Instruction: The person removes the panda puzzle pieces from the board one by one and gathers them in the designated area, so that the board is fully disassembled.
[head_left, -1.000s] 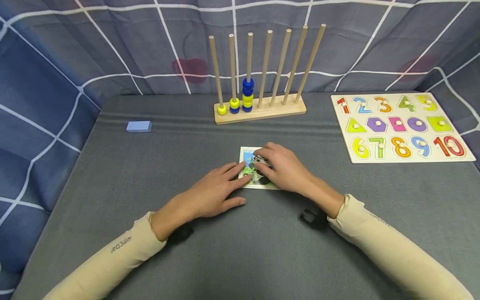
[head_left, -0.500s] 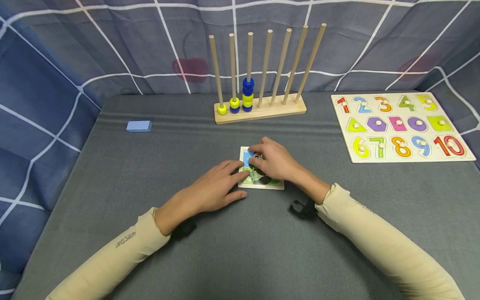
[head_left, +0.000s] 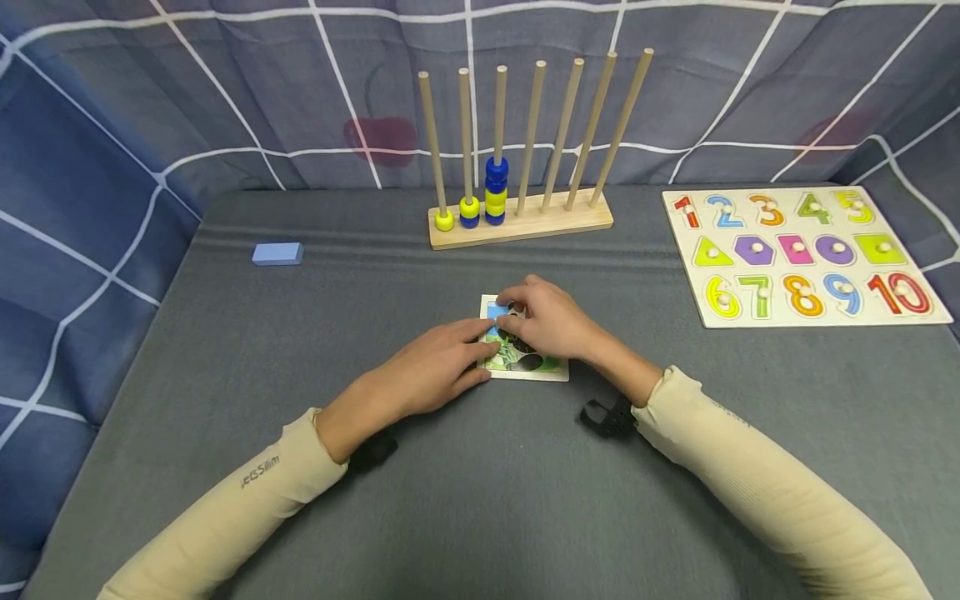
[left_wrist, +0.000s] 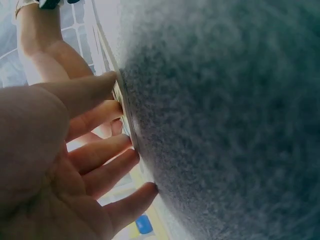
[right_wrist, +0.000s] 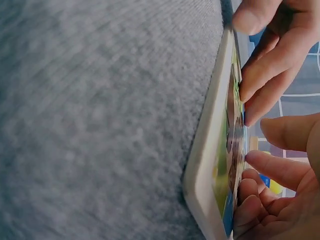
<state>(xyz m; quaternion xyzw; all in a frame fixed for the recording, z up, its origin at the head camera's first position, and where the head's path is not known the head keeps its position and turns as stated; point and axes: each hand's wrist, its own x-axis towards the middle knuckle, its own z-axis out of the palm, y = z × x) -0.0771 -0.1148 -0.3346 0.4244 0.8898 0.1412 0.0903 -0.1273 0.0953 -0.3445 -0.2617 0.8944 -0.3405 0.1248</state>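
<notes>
A small panda picture puzzle (head_left: 534, 364) in a pale wooden frame lies flat on the grey table, mostly covered by both hands. My left hand (head_left: 429, 367) reaches over its left side, with fairly straight fingers touching the picture and the thumb at the frame's lower left corner. Over the upper right part bends my right hand (head_left: 553, 321), thumb and index finger apart. In the right wrist view the puzzle's frame (right_wrist: 202, 170) is seen from its edge, and some bent fingers of the right hand (right_wrist: 295, 185) rest on its surface. No loose piece shows between its fingers.
Behind the puzzle stands a wooden peg rack (head_left: 551, 218) with blue and yellow beads on three pegs. A number-and-shape board (head_left: 810, 258) lies at the right. A blue block (head_left: 277, 253) sits at the back left. A checked curtain (head_left: 300, 92) hangs behind the table.
My right hand has shifted slightly left and up over the puzzle, uncovering its lower right corner. The left hand's thumb has moved in from the table to the frame's lower left corner.
</notes>
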